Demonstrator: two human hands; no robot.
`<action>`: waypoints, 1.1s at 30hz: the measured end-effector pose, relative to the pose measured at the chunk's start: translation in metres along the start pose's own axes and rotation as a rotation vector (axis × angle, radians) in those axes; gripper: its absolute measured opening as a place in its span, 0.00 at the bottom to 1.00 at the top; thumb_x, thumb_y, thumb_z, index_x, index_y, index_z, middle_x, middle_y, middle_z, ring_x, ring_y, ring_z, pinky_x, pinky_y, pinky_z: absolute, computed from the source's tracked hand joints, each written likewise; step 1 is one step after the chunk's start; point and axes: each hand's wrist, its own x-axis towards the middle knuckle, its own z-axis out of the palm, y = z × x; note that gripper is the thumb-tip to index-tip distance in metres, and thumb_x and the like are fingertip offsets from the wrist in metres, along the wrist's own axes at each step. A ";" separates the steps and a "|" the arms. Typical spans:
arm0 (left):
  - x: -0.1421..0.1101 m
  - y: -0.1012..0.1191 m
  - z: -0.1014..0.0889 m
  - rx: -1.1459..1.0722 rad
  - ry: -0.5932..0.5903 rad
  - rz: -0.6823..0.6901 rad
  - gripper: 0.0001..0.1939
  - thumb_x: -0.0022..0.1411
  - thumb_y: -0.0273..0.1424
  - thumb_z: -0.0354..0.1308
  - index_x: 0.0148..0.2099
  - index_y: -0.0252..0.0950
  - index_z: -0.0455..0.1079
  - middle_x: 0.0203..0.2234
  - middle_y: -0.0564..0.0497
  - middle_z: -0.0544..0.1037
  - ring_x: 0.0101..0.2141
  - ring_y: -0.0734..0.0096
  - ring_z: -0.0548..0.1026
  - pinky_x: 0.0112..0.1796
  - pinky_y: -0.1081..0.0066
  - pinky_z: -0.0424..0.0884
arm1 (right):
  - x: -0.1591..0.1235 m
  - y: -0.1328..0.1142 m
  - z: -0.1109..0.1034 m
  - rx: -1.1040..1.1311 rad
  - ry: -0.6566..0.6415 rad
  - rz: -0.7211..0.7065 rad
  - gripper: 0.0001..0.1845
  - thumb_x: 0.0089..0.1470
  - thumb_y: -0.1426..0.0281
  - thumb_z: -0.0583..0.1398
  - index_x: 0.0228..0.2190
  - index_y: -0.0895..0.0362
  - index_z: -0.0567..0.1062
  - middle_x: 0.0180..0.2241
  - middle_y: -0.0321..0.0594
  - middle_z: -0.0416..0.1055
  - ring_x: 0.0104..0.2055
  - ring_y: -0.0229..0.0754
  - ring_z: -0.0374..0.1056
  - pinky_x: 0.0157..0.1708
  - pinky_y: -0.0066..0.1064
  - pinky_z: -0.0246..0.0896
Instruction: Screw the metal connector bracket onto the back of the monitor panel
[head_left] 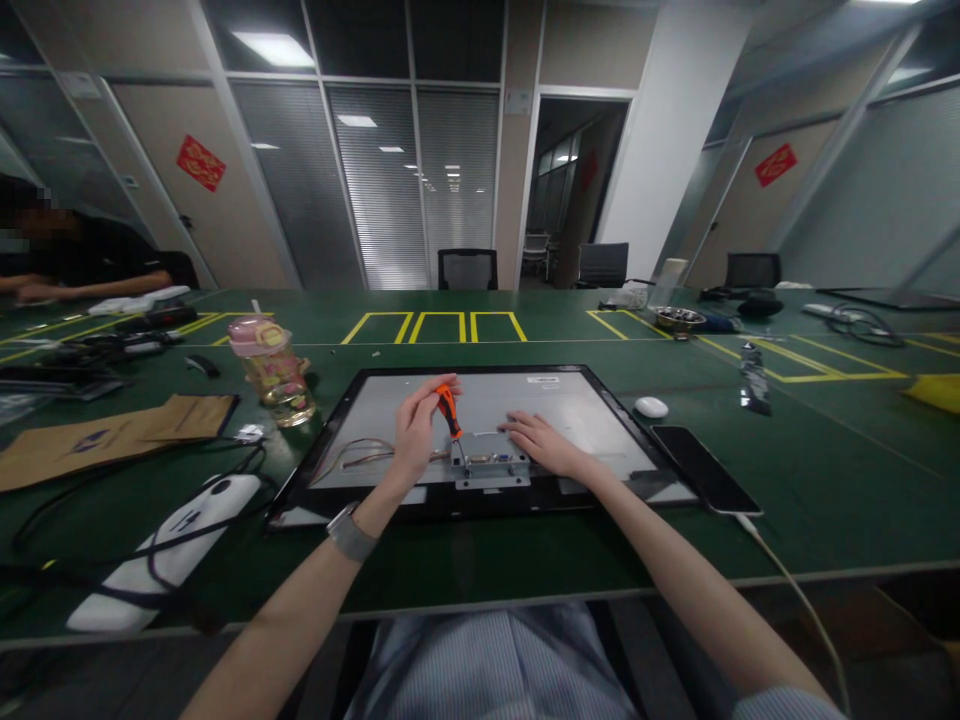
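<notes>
A flat display panel [592, 400] with a black frame lies on the green table, its grey metal back facing up. Near its front edge sits a metal bracket [491, 480] carrying video ports. My left hand [416, 425], with a watch on its wrist, grips an orange and black screwdriver [449, 412]. The screwdriver stands tilted, its shaft pointing down at the left end of the bracket. My right hand [544, 442] rests with fingers spread on the panel, just right of the bracket. Thin wires [364, 455] lie on the panel left of the bracket.
A phone [705, 468] on a charging cable and a white earbud case [651, 407] lie to the right. At left are a pink-lidded cup [271, 370], a paper bag [127, 430] and a white power strip [169, 555] with cables. Another person [82, 245] sits far left.
</notes>
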 end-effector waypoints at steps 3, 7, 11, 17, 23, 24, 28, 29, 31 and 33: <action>-0.001 0.005 0.001 0.079 -0.010 -0.005 0.15 0.62 0.34 0.53 0.48 0.35 0.74 0.39 0.46 0.77 0.36 0.68 0.76 0.40 0.68 0.71 | 0.000 0.000 0.000 -0.003 0.002 -0.001 0.28 0.65 0.57 0.40 0.56 0.54 0.67 0.62 0.48 0.57 0.66 0.49 0.49 0.63 0.50 0.38; -0.002 0.009 0.002 0.260 0.029 0.084 0.10 0.57 0.33 0.60 0.41 0.37 0.76 0.32 0.51 0.73 0.30 0.75 0.71 0.34 0.74 0.70 | 0.000 -0.002 -0.001 -0.001 0.002 -0.007 0.28 0.65 0.58 0.41 0.56 0.55 0.67 0.62 0.49 0.57 0.66 0.49 0.49 0.63 0.51 0.39; -0.001 0.007 0.003 0.272 0.057 0.131 0.08 0.55 0.33 0.62 0.38 0.37 0.77 0.32 0.51 0.70 0.32 0.74 0.70 0.33 0.75 0.69 | -0.001 -0.002 -0.002 0.004 -0.002 -0.009 0.27 0.65 0.59 0.41 0.56 0.55 0.67 0.62 0.50 0.57 0.66 0.50 0.49 0.63 0.51 0.38; -0.004 0.004 0.002 0.087 0.013 0.065 0.16 0.65 0.35 0.49 0.46 0.36 0.75 0.40 0.45 0.75 0.37 0.68 0.75 0.39 0.67 0.72 | -0.001 -0.002 -0.002 0.002 0.002 -0.002 0.27 0.65 0.58 0.41 0.56 0.54 0.67 0.62 0.48 0.57 0.66 0.50 0.49 0.63 0.52 0.39; -0.008 0.010 0.004 0.251 0.026 0.130 0.11 0.60 0.34 0.59 0.44 0.37 0.74 0.33 0.50 0.74 0.33 0.72 0.73 0.37 0.72 0.70 | 0.000 -0.003 -0.002 0.003 -0.007 -0.006 0.27 0.65 0.59 0.42 0.56 0.55 0.67 0.62 0.50 0.57 0.66 0.49 0.49 0.63 0.51 0.38; -0.008 0.010 0.005 0.287 0.042 0.165 0.09 0.58 0.32 0.61 0.41 0.36 0.75 0.32 0.51 0.72 0.32 0.74 0.72 0.36 0.73 0.69 | 0.000 -0.003 -0.002 0.006 -0.002 -0.008 0.27 0.65 0.59 0.42 0.56 0.55 0.67 0.62 0.49 0.57 0.66 0.49 0.49 0.63 0.51 0.38; -0.009 0.012 0.005 0.353 0.074 0.228 0.06 0.55 0.32 0.63 0.36 0.36 0.76 0.32 0.51 0.69 0.31 0.75 0.69 0.34 0.75 0.69 | -0.001 -0.001 -0.001 0.006 0.001 -0.010 0.27 0.65 0.58 0.42 0.56 0.55 0.67 0.63 0.50 0.57 0.66 0.50 0.48 0.63 0.51 0.38; -0.009 0.012 0.005 0.339 0.063 0.223 0.07 0.57 0.33 0.60 0.37 0.36 0.76 0.34 0.50 0.70 0.34 0.73 0.70 0.35 0.74 0.69 | -0.001 -0.001 -0.001 0.005 0.001 -0.010 0.27 0.65 0.58 0.42 0.56 0.55 0.67 0.63 0.50 0.57 0.66 0.50 0.48 0.63 0.52 0.38; -0.009 0.012 0.005 0.275 0.034 0.203 0.11 0.62 0.34 0.54 0.39 0.36 0.76 0.40 0.46 0.72 0.39 0.68 0.72 0.39 0.70 0.71 | 0.000 0.000 -0.001 0.005 0.003 -0.008 0.27 0.65 0.58 0.42 0.56 0.54 0.67 0.62 0.49 0.57 0.66 0.50 0.49 0.63 0.52 0.39; -0.010 0.012 0.005 0.210 0.004 0.165 0.14 0.65 0.34 0.49 0.42 0.36 0.75 0.42 0.45 0.73 0.41 0.65 0.74 0.42 0.66 0.71 | 0.000 0.000 0.000 0.007 0.007 -0.008 0.27 0.65 0.58 0.42 0.56 0.54 0.67 0.62 0.49 0.57 0.66 0.50 0.49 0.63 0.52 0.39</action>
